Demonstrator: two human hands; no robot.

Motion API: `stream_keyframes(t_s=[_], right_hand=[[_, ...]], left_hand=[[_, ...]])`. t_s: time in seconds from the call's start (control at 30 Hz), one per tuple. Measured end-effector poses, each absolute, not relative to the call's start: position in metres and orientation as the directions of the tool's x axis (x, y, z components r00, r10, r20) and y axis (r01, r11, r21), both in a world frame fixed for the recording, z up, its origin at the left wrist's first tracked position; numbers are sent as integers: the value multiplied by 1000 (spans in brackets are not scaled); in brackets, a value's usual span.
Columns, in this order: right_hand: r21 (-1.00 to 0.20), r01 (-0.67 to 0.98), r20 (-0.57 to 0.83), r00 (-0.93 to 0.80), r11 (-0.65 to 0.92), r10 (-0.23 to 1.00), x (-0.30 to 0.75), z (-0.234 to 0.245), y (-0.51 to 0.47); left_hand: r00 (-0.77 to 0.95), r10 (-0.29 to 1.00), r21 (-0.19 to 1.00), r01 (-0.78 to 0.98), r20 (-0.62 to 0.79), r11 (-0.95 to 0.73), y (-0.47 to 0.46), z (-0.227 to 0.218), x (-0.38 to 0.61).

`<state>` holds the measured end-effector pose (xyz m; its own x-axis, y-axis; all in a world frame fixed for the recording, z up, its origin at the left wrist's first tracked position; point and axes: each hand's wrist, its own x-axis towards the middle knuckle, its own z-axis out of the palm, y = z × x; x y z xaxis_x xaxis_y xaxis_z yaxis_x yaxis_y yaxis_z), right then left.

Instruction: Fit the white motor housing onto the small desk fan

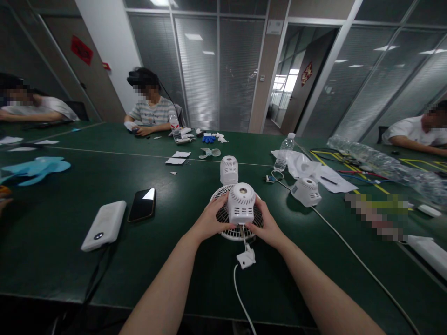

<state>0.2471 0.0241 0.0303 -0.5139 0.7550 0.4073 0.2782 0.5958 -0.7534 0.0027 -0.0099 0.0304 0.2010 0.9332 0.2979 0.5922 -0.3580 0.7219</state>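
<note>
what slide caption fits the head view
Left hand and right hand cup a white housing over a round grille.

From my spot: passable lane on green table (174, 204) between phone (142, 204) and left hand (213, 215). Rightward, white housing (306, 191) and cable (349, 246) obstruct right hand (267, 222); ahead, rear housing (229, 170) blocks beyond grille (230, 233).

Grille (230, 234) ptly hidden by white hsg (241, 204), L hand (211, 216) & R hand (267, 224); cord (239, 289) cut by btm edge.

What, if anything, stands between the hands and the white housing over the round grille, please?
Nothing visible does: the left hand and right hand touch opposite sides of the white housing, above the round grille.
</note>
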Motion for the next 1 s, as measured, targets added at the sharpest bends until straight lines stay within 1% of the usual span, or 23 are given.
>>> stream_keyframes(t_s=[0.4, 0.6, 0.8, 1.0], right_hand=[[-740, 274, 420, -525, 614, 741, 247, 28, 25], [-736, 292, 412, -523, 611, 746, 247, 28, 25], [-729, 308, 409, -519, 611, 750, 248, 28, 25], [-737, 292, 405, -532, 610, 744, 247, 29, 25]], left_hand=[[180, 936, 737, 578, 302, -349, -12, 35, 2], [171, 950, 774, 551, 262, -312, -13, 33, 1], [157, 941, 790, 512, 299, -336, -9, 28, 1], [134, 948, 818, 480, 290, -318, -9, 28, 0]])
